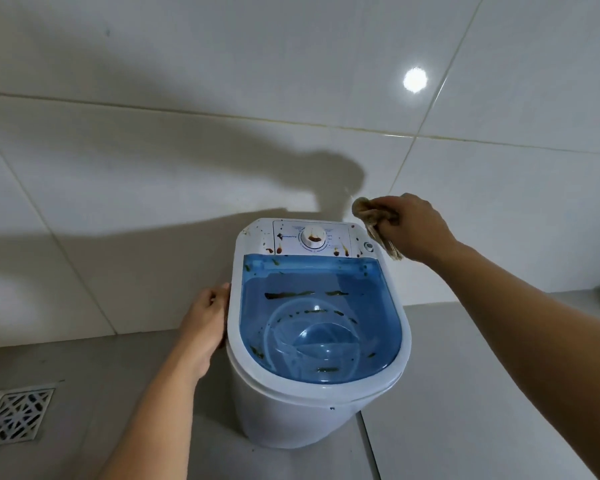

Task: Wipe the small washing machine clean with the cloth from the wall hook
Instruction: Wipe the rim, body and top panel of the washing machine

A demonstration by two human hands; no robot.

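two bare hands work around one small washing machine (312, 403), which stands on the grey tiled floor (465, 393) close against the white tiled wall (187, 150). its white body widens up to an oval rim, and a translucent blue lid (321, 317) lies shut over the tub, streaked with dark brown and greenish smears. behind the lid, on the far side from the person, sits the white control panel (312, 239) with a round dial (312, 238) at its middle; brown drips run down the dial and spot the panel around it. a small round button (369, 247) sits at the panel's right end.

the right hand (416, 226) is raised just above and to the right of that panel corner, fingers curled tightly round a bunched, brownish cloth (371, 223). one wad of cloth bulges out beyond the knuckles toward the wall, and a flatter tail hangs below the fist, just beside the round button. whether the cloth touches the machine cannot be told.

the left hand (205, 323) rests against the machine's left side just under the rim, fingers loosely bent along the white wall of the body, holding nothing else.

well left of that hand, a square metal floor drain (16, 415) with a patterned grille sits in the floor. a round spot of light (415, 80) reflects on the wall above the cloth hand.
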